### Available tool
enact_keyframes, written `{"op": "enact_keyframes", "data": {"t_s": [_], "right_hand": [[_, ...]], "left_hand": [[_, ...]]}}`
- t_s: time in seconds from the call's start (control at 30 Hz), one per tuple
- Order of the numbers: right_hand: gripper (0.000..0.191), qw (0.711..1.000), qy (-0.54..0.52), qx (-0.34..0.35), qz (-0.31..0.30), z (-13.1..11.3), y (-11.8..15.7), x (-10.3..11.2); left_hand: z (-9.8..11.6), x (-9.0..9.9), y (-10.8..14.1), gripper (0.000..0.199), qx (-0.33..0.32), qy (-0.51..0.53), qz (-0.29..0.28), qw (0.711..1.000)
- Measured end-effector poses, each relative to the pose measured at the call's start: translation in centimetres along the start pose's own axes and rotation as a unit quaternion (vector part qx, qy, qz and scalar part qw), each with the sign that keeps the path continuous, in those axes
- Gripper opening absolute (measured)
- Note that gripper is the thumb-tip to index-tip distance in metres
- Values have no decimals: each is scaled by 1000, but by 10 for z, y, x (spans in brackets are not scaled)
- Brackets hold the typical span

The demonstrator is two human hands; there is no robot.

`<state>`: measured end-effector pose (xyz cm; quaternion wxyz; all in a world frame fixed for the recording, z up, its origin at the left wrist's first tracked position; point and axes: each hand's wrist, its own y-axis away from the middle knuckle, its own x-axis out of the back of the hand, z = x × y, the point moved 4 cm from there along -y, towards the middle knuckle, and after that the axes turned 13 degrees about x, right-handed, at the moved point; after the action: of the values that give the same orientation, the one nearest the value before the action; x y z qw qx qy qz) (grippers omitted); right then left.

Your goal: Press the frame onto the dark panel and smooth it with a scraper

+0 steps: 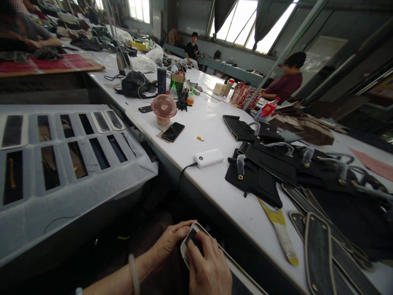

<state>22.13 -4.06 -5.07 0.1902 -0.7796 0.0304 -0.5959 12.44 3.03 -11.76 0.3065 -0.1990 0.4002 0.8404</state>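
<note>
Low in the head view, close to the table's edge, a long dark panel with a raised whitish rim and rounded corners (242,272) is held at a slant. My left hand (167,243) is closed on its far end, fingers along the rim. My right hand (210,266) is closed over the same end, with bent fingertips pressed on the dark middle inside the rim. Its palm hides part of the panel, and the bottom of the picture cuts off the near end. A pale bangle circles my left wrist.
On the white table (215,196) lie a power bank (208,158) with a cable, a phone (173,132), a pink fan (164,108), black bag pieces (270,164) and a yellow-and-white tool (279,229). Left is a white-covered surface (123,180) with framed openings. Several people are around.
</note>
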Motion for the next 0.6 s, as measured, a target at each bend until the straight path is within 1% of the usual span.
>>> {"op": "enact_keyframes", "data": {"t_s": [0.13,0.3,0.4,0.5,0.53,0.6], "right_hand": [[33,1000,1,-10,20,0,0,1],[33,999,-12,-17,35,1,2,0],[34,998,-18,-25,50,-1,4,-2],[37,996,-30,-44,67,-3,3,-1],[37,996,-39,-51,68,-3,2,1],[36,993,-72,-69,64,0,-1,6]], "left_hand": [[2,-5,3,48,5,-6,6,1000],[-1,-5,3,47,-2,-40,47,998],[-2,0,0,47,-12,-98,65,993],[4,7,-4,45,-25,-187,85,978],[8,9,-5,43,-31,-219,86,971],[15,9,-6,43,-40,-277,69,958]]}}
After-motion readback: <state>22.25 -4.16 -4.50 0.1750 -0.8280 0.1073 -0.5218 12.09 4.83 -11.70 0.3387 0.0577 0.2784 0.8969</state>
